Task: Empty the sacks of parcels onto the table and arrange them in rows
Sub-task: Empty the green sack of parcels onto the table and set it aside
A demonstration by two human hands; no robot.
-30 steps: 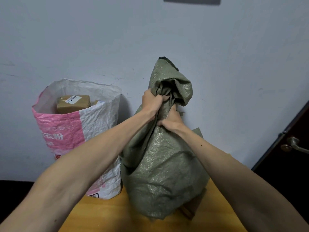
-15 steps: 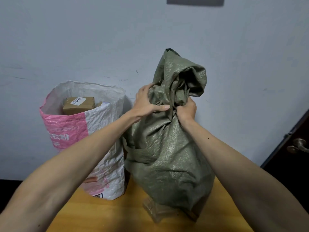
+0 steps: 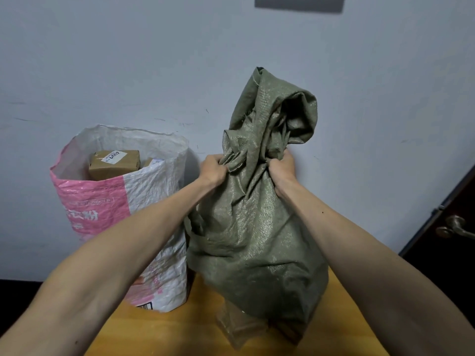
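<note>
Fingers [image 3: 221, 167] of both hands [image 3: 213, 168] clutch the green sack [image 3: 257, 240] over the wooden table [image 3: 180, 332], grey wall [image 3: 128, 60] behind.

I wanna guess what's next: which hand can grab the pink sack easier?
Likely left: the left hand grips the green sack beside the pink sack; the right hand grips its far side.
</note>
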